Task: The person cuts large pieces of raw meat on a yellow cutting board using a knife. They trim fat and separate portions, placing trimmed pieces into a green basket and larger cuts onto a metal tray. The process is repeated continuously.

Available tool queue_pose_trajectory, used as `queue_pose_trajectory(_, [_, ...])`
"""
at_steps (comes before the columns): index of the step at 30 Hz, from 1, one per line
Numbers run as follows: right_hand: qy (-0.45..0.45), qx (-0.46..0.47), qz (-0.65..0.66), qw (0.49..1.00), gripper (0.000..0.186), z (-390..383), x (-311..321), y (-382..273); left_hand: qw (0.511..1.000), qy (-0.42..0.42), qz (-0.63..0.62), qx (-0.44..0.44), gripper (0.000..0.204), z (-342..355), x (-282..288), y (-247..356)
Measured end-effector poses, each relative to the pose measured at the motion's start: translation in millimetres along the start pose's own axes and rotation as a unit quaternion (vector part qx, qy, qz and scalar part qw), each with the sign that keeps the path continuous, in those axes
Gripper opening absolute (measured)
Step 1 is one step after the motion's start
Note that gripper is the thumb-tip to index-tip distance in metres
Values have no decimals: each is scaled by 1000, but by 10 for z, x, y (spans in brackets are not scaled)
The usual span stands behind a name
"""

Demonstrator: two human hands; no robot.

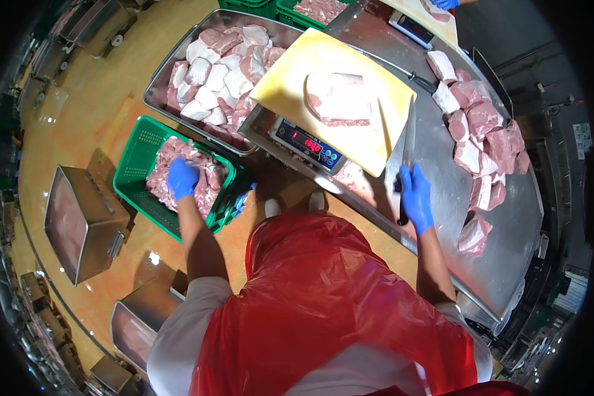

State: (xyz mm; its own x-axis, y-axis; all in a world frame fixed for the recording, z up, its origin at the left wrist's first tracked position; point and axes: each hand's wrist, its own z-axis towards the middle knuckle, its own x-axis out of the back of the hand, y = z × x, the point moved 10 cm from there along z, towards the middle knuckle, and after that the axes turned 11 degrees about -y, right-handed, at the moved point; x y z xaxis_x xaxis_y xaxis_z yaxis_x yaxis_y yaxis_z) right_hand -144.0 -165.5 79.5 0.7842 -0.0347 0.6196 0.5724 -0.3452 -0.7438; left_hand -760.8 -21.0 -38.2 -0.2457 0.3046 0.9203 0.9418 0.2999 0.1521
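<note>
My right hand (417, 199), in a blue glove, is wrapped round the dark handle of a knife (409, 142). The blade points away from me, along the right edge of a yellow cutting board (303, 56). A slab of pale, fat-capped meat (338, 98) lies on this board, which rests over a digital scale (308, 144). Off to the left, my blue-gloved left hand (182, 179) is down at the meat trimmings (208, 178) in a green crate (135, 142). Its fingers point into the crate, and I cannot see whether they grip a piece.
A metal tub (153, 99) of meat chunks stands beyond the crate. Several cut pieces (485, 119) lie on the steel table (435, 198), near a sharpening steel (424, 83). Steel carts (96, 221) stand at left. Another person's gloved hand (446, 3) shows at the far edge.
</note>
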Motion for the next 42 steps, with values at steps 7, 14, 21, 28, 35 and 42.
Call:
queue_pose_trajectory(7, [-57, -5, 481, 875, 22, 666, -622, -759, 796, -33, -340, -499, 45, -198, 902, 3468])
queue_pose_trajectory(14, [30, 13, 461, 887, 20, 985, -881, -622, 808, -23, -278, -518, 50, -16, 583, 4033])
queue_pose_trajectory(21, [-9, 28, 405, 914, 28, 1420, -432, -509, 838, -127, -476, -237, 49, -676, 348, 3567])
queue_pose_trajectory(28, [-139, 44, 354, 924, 27, 1062, -896, -734, 821, 82, -388, -410, 49, -222, 583, 3908])
queue_pose_trajectory(35, [-119, -14, 385, 915, 22, 480, -604, -448, 805, 190, -418, -377, 27, 46, 1212, 3609])
queue_pose_trajectory(42, [-98, 62, -131, 985, 23, 752, -364, -812, 832, 215, -332, -390, 23, -1191, 261, 3549])
